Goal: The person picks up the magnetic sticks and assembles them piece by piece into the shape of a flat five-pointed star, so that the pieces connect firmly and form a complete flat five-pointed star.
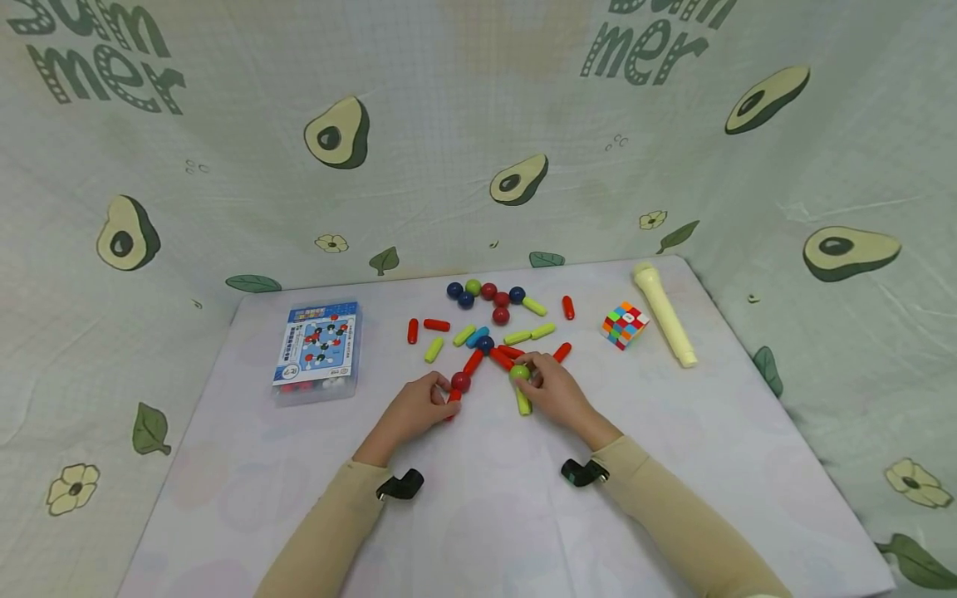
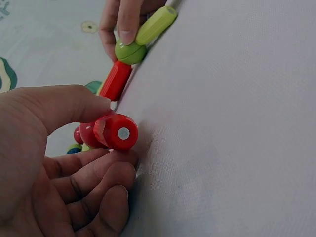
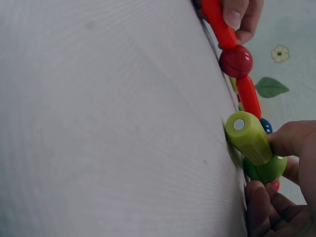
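Two hands worked one rod-and-ball chain on the tabletop (image 1: 673, 465). Left hand (image 1: 411, 411) fingers pinched a red rod (image 2: 117, 132); right hand (image 1: 557, 390) fingers grasped the green ball (image 3: 266, 169). Beyond the fingers, loose rods and balls (image 1: 486, 292) remained unattached, so assembly appeared partial.

Red plastic rod (image 1: 452, 399): mostly hidden under my left hand (image 1: 414, 413) in the head view.
Clear plastic box (image 1: 317, 350): label print too small to read.
My right hand (image 3: 281, 190): cut off by the wrist picture's edge.
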